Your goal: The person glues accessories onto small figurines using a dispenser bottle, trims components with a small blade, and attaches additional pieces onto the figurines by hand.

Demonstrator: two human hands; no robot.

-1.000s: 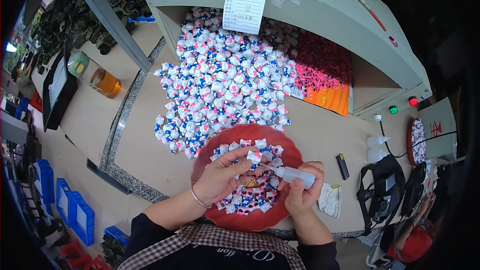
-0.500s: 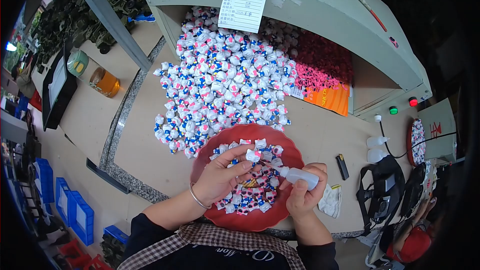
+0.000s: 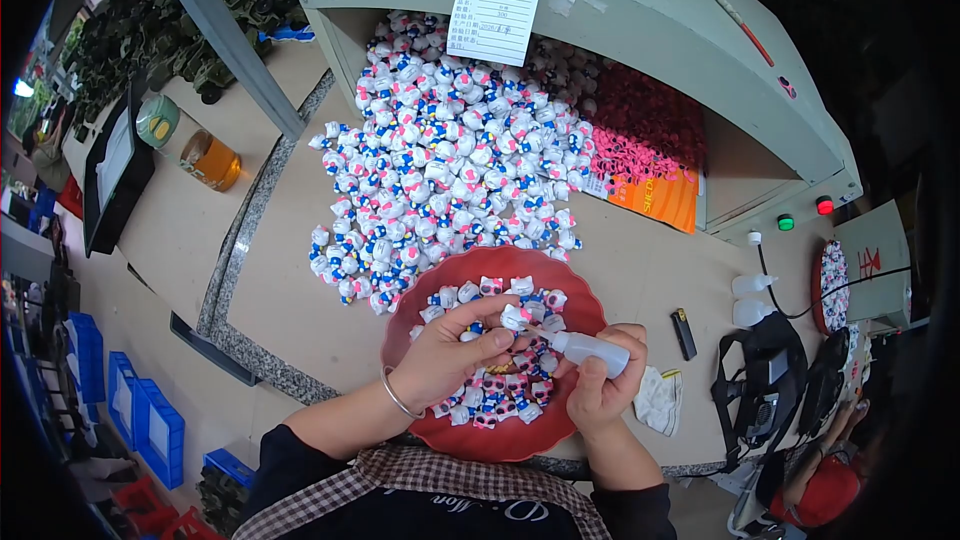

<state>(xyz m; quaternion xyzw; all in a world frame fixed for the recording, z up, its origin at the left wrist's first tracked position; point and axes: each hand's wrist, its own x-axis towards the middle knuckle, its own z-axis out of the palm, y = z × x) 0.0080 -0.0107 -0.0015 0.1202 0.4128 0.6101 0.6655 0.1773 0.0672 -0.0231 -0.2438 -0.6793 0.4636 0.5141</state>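
A small white cat figurine (image 3: pixel 515 317) with a pink bow is pinched in the fingers of my left hand (image 3: pixel 448 352), above a red scalloped bowl (image 3: pixel 583 295). My right hand (image 3: pixel 603 392) grips a translucent squeeze bottle (image 3: pixel 592 350), its narrow nozzle pointing left at the figurine. Tip and figurine look very close; I cannot tell whether they touch. Inside the bowl lie many figurines (image 3: pixel 478 402), several with pink glasses on their faces. Beyond the bowl spreads a large heap of white and blue figurines (image 3: pixel 450 170).
Small pink pieces (image 3: pixel 640 155) fill the right of the grey cabinet (image 3: pixel 660 15) over an orange sheet (image 3: pixel 672 202). At right are a lighter (image 3: pixel 684 333), white cloth (image 3: pixel 658 400), spare bottles (image 3: pixel 752 312) and a black bag (image 3: pixel 765 380). A drink jar (image 3: pixel 210 162) stands left.
The figurine in my left hand has shifted slightly right and down and turned a little. The bottle in my right hand has tipped flatter, its nozzle nearer the figurine.
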